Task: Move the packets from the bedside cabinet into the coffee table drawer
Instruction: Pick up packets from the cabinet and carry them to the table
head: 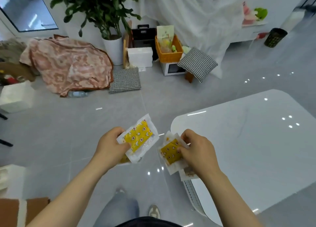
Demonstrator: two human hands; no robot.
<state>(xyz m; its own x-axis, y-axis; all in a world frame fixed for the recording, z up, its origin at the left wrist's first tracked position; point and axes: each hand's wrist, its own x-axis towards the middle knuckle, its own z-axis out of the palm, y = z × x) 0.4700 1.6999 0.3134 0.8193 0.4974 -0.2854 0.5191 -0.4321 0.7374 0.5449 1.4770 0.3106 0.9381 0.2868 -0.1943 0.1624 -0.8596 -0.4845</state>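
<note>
Yellow star-and-moon packets in clear wrap, held in both hands at lower centre of the frame.
Left-hand packet (138, 138): tilted, with the thumb across its lower left corner. The left hand (109, 149) has its fingers curled under and clamped on it, and a second yellow edge shows beneath. Right-hand packets (171, 152): a small stack, pinched by the curled fingers (186, 140) of the right hand (196, 153), at the rounded corner of the glossy white desk (248, 141) that fills the lower right. The left lot hangs above the grey tiled floor (68, 141). Upper frame, well apart: potted plant (111, 45), orange basket (169, 54), two checked cushions (125, 79), pink patterned blanket (68, 67), and a black bin (275, 37) at upper right.
</note>
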